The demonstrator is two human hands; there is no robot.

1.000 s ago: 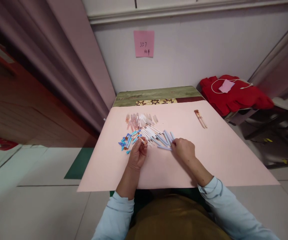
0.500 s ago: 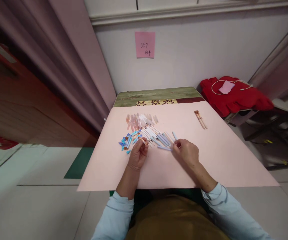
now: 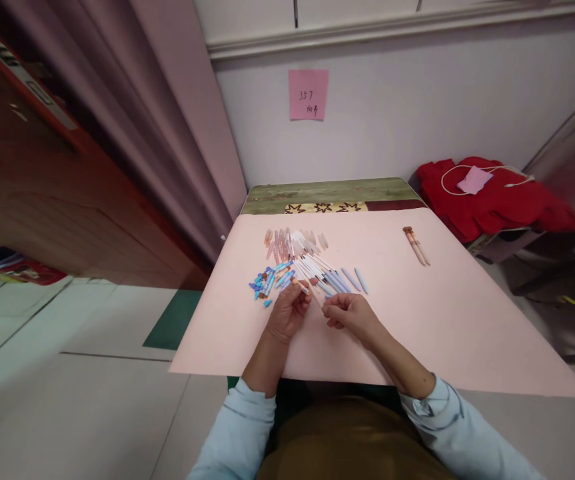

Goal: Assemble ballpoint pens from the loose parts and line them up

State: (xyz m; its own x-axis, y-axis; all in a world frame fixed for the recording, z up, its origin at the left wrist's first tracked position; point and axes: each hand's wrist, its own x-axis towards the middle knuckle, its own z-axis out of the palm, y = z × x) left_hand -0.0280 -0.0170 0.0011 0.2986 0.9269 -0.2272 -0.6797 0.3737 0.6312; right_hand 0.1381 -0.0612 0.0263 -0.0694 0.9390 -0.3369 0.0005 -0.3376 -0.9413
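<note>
My left hand (image 3: 288,310) is closed, pinching a small cream-and-brown pen piece (image 3: 301,287). Just to its right, my right hand (image 3: 351,313) has its fingertips closed on a slim beige pen barrel (image 3: 317,298), which slants up toward the left hand. The two hands are close together above the near side of the pen parts. Blue and brown pen tops (image 3: 266,279) lie beyond the left hand. White refills (image 3: 312,265) and pale blue barrels (image 3: 350,279) spread out beyond both hands. Clear and pinkish caps (image 3: 281,245) form a row at the back.
Two beige pens with brown tops (image 3: 417,247) lie at the right on the pink sheet (image 3: 447,320) that covers the table. A red cloth (image 3: 502,207) with a white cable sits past the table's right edge. A pink note (image 3: 308,95) is on the wall.
My right hand has moved left and nearer to me, bringing the beige barrel from the pile up to the left hand. The left hand keeps its pen piece. The view has shifted slightly.
</note>
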